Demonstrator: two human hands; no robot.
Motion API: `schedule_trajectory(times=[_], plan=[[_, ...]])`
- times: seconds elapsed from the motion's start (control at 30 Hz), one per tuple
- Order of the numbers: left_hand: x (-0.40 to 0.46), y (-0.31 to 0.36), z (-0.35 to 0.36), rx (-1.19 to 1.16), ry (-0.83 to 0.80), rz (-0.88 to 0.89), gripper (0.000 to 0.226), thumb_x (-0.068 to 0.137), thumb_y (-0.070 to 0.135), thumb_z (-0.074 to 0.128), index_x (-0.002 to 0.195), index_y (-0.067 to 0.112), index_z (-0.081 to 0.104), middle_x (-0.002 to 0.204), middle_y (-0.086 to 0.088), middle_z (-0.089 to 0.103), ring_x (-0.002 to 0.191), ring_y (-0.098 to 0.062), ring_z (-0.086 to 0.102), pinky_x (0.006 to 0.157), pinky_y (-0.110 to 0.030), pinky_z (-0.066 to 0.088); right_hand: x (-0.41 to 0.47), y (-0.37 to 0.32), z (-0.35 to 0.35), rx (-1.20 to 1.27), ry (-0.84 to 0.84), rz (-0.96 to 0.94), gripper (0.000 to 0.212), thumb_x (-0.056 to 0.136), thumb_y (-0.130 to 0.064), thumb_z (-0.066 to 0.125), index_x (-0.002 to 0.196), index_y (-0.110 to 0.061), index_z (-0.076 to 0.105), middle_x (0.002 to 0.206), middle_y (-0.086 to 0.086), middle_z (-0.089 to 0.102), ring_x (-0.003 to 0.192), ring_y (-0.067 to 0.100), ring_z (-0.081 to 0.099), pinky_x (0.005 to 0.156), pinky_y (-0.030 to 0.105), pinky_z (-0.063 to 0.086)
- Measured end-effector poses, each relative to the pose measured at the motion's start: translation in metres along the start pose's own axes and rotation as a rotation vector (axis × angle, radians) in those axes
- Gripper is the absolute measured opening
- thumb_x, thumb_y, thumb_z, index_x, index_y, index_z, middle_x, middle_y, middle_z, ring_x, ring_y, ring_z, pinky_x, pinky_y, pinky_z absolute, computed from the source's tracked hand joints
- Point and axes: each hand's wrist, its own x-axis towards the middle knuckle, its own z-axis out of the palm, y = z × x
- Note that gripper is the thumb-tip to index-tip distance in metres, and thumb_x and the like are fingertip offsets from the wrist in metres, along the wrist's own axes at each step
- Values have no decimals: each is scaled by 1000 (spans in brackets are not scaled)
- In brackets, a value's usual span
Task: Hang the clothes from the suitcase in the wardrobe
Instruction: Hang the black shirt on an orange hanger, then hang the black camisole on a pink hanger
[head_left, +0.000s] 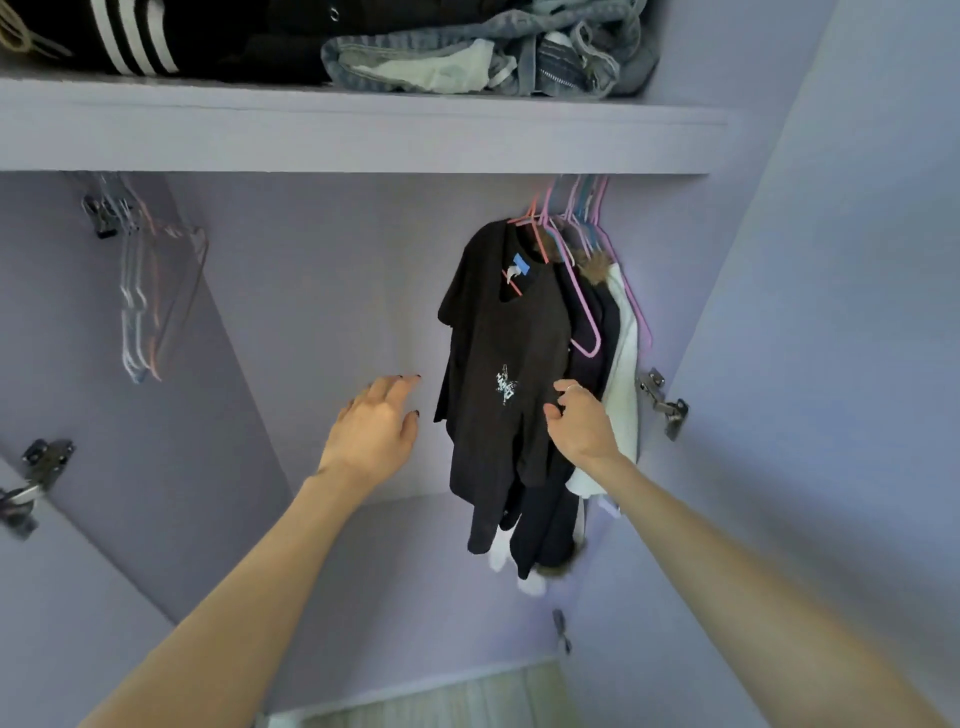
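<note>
Under the wardrobe shelf (363, 140), right end: one black T-shirt (498, 374) on a coral hanger (535, 234), frontmost of several hung garments. Right hand (582, 421), fingers curled, pinches its side; left hand (379, 426) spread, empty. Left end: one bunch of bare hangers (150, 296). Two door hinges (662, 402).

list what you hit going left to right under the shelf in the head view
door hinge → empty hangers → left hand → black t-shirt → right hand → white garment → second door hinge
</note>
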Motion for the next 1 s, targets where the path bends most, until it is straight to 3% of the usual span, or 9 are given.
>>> schedule_trajectory(times=[0.13,0.27,0.43,0.57,0.63,0.7,0.77,1.0], plan=[[-68,7,23,-85,-185,-18,35,97,21,39,130,22,48,134,-2,50,112,-31,52,92,-41,45,-80,24,14,-87,-81,-3,31,96,-19,47,123,-8,56,128,6,57,112,26,56,96,36,44],[-132,18,49,-126,-311,-3,29,96,24,42,122,24,55,124,0,58,108,-29,56,88,-37,44,-164,55,20,-97,-166,6,16,94,-16,49,103,-10,60,101,7,60,95,27,56,82,32,44],[-195,61,87,-198,-490,78,29,96,25,44,121,22,57,119,0,61,107,-24,57,89,-33,44,-258,116,15,-131,-311,160,31,96,-21,49,125,-13,54,119,6,62,111,25,57,95,30,43],[-231,108,120,-222,-606,198,27,96,26,44,118,23,59,115,2,63,103,-20,58,90,-34,47,-316,165,-4,-87,-351,336,30,96,-22,47,125,-13,52,106,5,62,106,22,56,92,27,40],[-246,137,135,-219,-659,268,28,96,27,43,120,23,58,115,1,62,104,-19,58,89,-32,46,-340,194,-16,-64,-344,424,29,97,-22,46,123,-11,52,97,2,57,94,20,54,88,28,41],[-258,171,149,-219,-730,363,29,97,26,42,121,21,58,118,1,61,105,-19,58,90,-30,45,-360,226,-33,-91,-343,513,30,97,-25,44,120,-8,54,99,8,57,90,22,51,83,31,41],[-271,209,167,-224,-811,440,30,98,23,42,122,19,58,121,0,61,106,-19,57,91,-28,43,-379,261,-53,-89,-325,609,33,97,-28,43,116,-5,57,107,15,61,93,28,55,80,32,41],[-314,368,248,-297,-1025,557,28,95,12,44,116,12,62,113,-6,63,102,-24,58,89,-33,46,-436,393,-140,7,-240,776,30,96,-24,48,117,-7,58,115,12,63,108,29,58,92,37,47]])
